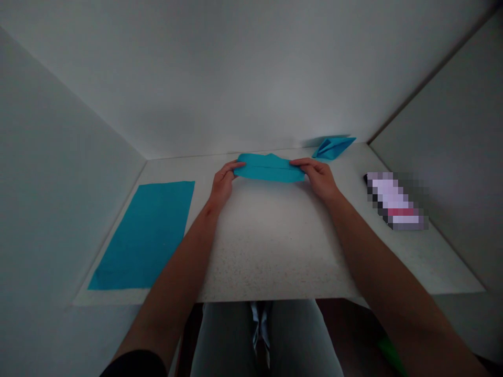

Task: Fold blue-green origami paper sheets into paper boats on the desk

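A long folded strip of turquoise paper (269, 167) lies across the far middle of the white speckled table (275, 241), with a crease along its length. My left hand (222, 184) grips its left end, and my right hand (317, 179) holds its right end. Both hands keep the strip low, on or just above the tabletop. Fingers cover both ends of the paper.
A flat turquoise paper sheet (143, 235) lies at the left. A small folded turquoise paper piece (333, 147) sits near the back right corner. A pixelated, unidentifiable object (394, 201) lies at the right. White walls (243, 68) enclose the table's back and sides.
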### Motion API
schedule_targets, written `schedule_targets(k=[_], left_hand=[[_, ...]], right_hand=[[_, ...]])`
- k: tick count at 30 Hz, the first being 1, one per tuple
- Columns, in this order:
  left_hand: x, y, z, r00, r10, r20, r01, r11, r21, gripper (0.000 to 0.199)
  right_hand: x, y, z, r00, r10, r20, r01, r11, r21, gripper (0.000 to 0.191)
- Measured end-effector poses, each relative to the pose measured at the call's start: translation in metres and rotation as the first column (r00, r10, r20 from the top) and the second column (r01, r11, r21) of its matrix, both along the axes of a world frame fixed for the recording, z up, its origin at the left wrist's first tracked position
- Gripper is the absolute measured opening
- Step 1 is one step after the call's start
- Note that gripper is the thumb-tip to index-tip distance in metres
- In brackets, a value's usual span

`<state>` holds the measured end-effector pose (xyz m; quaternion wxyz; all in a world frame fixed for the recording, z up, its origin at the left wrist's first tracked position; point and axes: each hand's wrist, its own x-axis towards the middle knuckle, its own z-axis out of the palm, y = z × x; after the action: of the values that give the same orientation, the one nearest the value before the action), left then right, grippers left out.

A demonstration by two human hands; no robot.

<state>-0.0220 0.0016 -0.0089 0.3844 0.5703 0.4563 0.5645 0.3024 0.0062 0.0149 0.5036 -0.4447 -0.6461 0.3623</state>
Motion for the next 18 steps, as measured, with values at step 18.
schedule_targets(k=[18], left_hand=[[0.004, -0.01, 0.013, 0.958, 0.116, -0.261, -0.067, 0.979, 0.19, 0.021]], right_hand=[[-0.001, 0.002, 0.003, 0.987, -0.003, -0.16, 0.004, 1.0, 0.007, 0.032]])
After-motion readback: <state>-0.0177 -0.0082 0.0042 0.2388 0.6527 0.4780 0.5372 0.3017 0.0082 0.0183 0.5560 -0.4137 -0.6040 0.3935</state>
